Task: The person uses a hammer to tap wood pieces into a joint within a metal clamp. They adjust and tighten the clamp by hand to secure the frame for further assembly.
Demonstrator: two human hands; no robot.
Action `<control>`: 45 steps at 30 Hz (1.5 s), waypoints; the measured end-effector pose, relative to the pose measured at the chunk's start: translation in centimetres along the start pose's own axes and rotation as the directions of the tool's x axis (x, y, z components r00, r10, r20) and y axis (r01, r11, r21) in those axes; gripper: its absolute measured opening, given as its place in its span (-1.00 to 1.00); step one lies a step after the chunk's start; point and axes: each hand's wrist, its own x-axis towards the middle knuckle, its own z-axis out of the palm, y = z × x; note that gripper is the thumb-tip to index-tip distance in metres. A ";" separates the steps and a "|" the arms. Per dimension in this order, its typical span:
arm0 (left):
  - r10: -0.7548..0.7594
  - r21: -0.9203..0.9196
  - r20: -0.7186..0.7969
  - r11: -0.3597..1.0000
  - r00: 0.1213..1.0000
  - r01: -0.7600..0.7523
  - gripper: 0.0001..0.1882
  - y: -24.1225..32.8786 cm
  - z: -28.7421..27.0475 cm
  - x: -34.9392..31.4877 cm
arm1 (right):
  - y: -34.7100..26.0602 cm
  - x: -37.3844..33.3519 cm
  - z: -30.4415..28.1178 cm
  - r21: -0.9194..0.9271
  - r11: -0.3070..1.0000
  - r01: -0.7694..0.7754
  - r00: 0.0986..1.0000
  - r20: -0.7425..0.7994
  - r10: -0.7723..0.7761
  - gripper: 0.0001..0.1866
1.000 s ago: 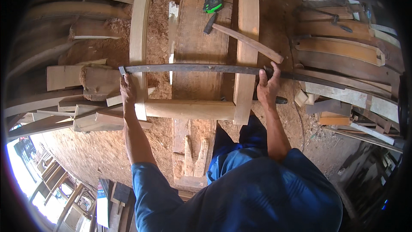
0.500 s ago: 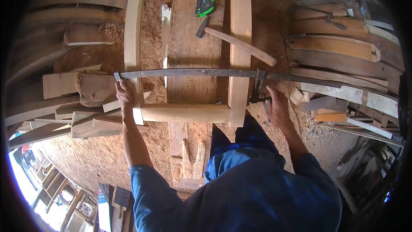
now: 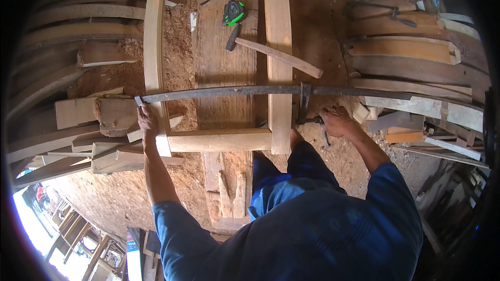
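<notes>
A long dark metal bar clamp [image 3: 229, 92] lies across a pale wooden frame, over its left rail [image 3: 154, 41] and right rail [image 3: 279, 26]. Between the rails, nearer me, runs a crosspiece [image 3: 219, 140]. My left hand [image 3: 148, 120] is closed around the clamp's left end, against the outer side of the left rail. To the right of the frame, my right hand [image 3: 336, 120] is closed on the clamp's screw handle [image 3: 325, 136], beside the sliding jaw [image 3: 304, 103]. Parts of the handle hide behind the fingers.
A hammer [image 3: 281, 56] rests with its handle over the right rail. Beyond its head lies a black and green tape measure [image 3: 234, 12] on a wide plank [image 3: 226, 62]. Stacked boards [image 3: 401, 49] line the right side, with more timber [image 3: 88, 18] on the left. Sawdust covers the ground.
My right hand has turned and its fingers have closed over the screw handle. The left hand stays at the clamp's left end. The whole view has shifted slightly.
</notes>
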 end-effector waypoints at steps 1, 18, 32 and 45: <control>-0.010 -0.002 0.007 1.000 1.000 0.010 -0.29 0.4 -0.3 0.2 | 0.3 0.2 -0.1 0.102 0.994 0.034 0.993 0.110 -0.045 -0.68; -0.024 0.018 -0.077 1.000 0.997 0.025 -0.35 3.8 0.3 -0.3 | -9.9 5.2 -1.6 0.792 0.604 0.087 0.576 -0.535 0.618 -0.35; -0.007 0.031 -0.085 0.999 0.996 0.009 -0.38 1.9 0.2 -0.9 | -9.9 6.1 -3.1 0.833 0.545 0.097 0.618 -0.480 0.623 -0.45; 0.071 -0.065 -0.156 0.994 0.985 -0.082 -0.33 -0.4 0.6 0.4 | -8.3 5.7 0.1 0.910 0.308 0.276 0.676 -0.412 0.612 -0.57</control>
